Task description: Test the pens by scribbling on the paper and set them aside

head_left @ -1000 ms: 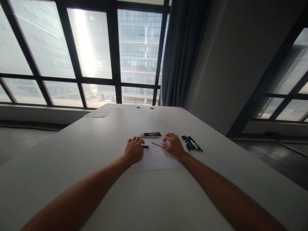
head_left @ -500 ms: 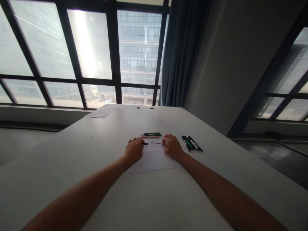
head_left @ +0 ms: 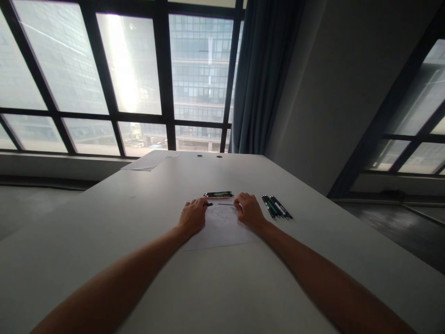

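Observation:
My left hand [head_left: 193, 217] is closed around a dark pen barrel [head_left: 209, 204], whose black end pokes out past the fingertips toward the right. Opposite it, my right hand [head_left: 248, 209] pinches a thin dark rod that looks like a pen refill [head_left: 225, 204]. The refill points left at the barrel, and a small gap separates the two. Beneath both hands lies a sheet of white paper [head_left: 222, 236] with faint scribbles near its top. Just beyond the hands rest several pens [head_left: 217, 193], with an orange pen [head_left: 217, 198] nearest.
To the right of my right hand, several black and green pens [head_left: 277, 207] lie side by side on the white table [head_left: 215, 287]. Loose papers [head_left: 148, 161] sit at the far left edge. Past the table are windows and a dark curtain [head_left: 266, 83].
Both hands have shifted very slightly away from me. The barrel's end is tilted a little more upward, and the refill still faces it.

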